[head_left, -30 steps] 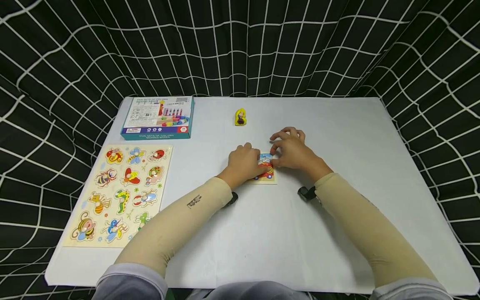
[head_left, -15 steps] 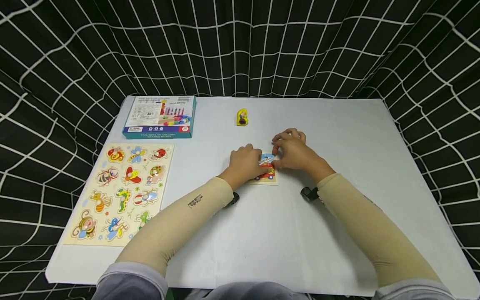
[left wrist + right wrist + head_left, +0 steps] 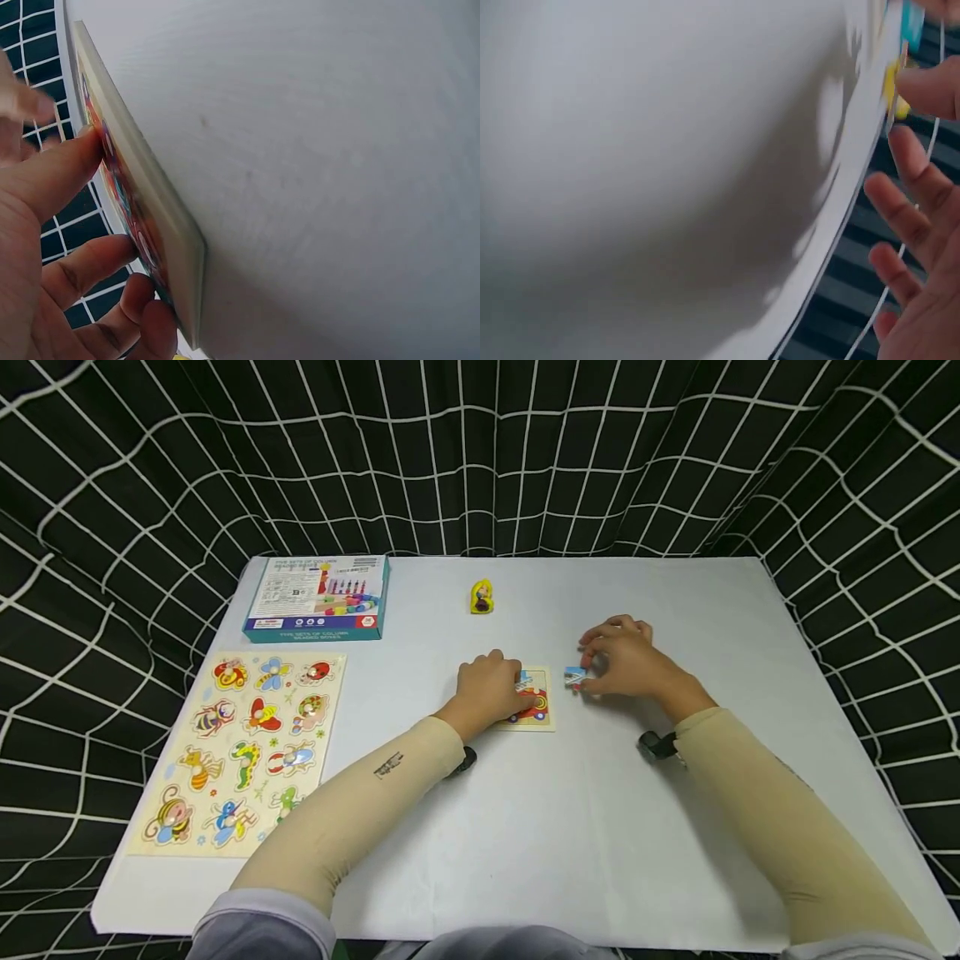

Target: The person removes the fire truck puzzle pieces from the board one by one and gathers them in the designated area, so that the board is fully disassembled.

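My left hand [image 3: 487, 691] holds down a small wooden jigsaw puzzle [image 3: 542, 721] with a red vehicle picture. The left wrist view has the thumb and curled fingertips on the puzzle board [image 3: 161, 214], which lies flat on the table. Much of its left side is covered by the hand. To the right of it, my right hand [image 3: 628, 662] pinches a jigsaw piece [image 3: 574, 676], blue with white and a little red, between thumb and index finger. The piece is apart from the board. Seen from the right wrist, its other fingers [image 3: 892, 199] are spread.
A large insect peg puzzle [image 3: 243, 752] lies on the left of the white table [image 3: 622, 860]. Behind it is a flat bead-set box [image 3: 315, 599]. A small yellow figure [image 3: 482, 597] stands at the back middle. Black netted-pattern cloth [image 3: 495, 460] surrounds the table.
The right hand has moved right, away from the board, taking the jigsaw piece with it. The left hand has stayed on the board.
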